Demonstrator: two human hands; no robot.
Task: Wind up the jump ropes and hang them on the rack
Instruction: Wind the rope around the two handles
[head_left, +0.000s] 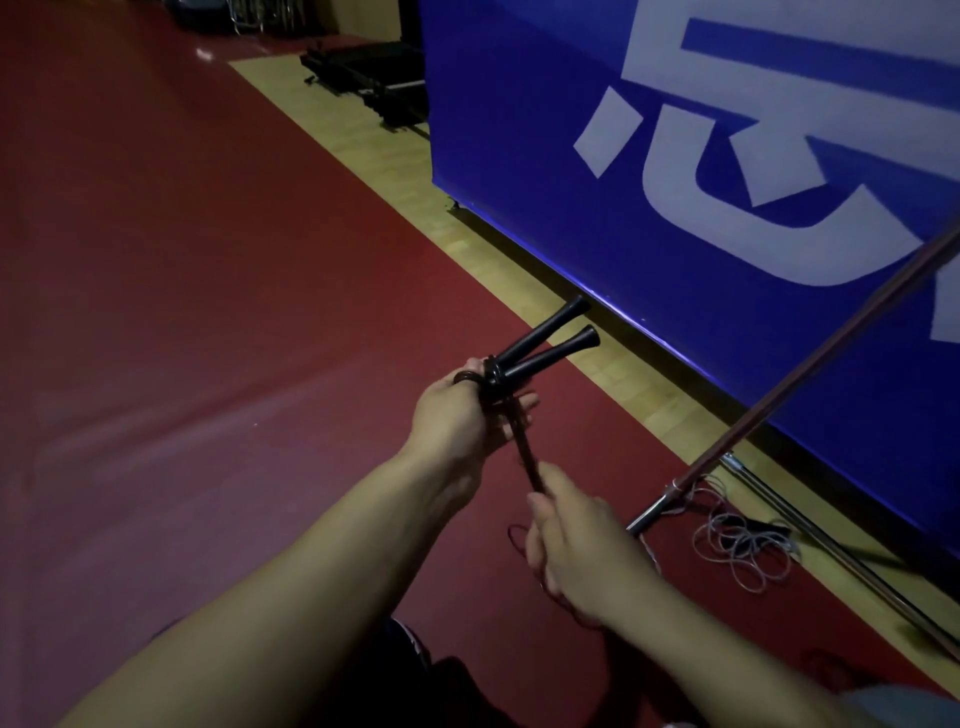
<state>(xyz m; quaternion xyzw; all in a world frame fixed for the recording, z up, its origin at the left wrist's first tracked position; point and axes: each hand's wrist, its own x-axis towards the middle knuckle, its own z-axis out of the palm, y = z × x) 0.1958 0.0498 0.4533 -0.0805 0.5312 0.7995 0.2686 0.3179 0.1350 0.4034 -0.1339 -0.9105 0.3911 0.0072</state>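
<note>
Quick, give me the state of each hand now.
Left hand: grips the two black handles at their rope ends.
Right hand: closed around the dark rope.

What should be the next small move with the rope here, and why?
Probably the right hand should carry the cord around the two handles again. The left hand grips them together, and loose cord trails below.
</note>
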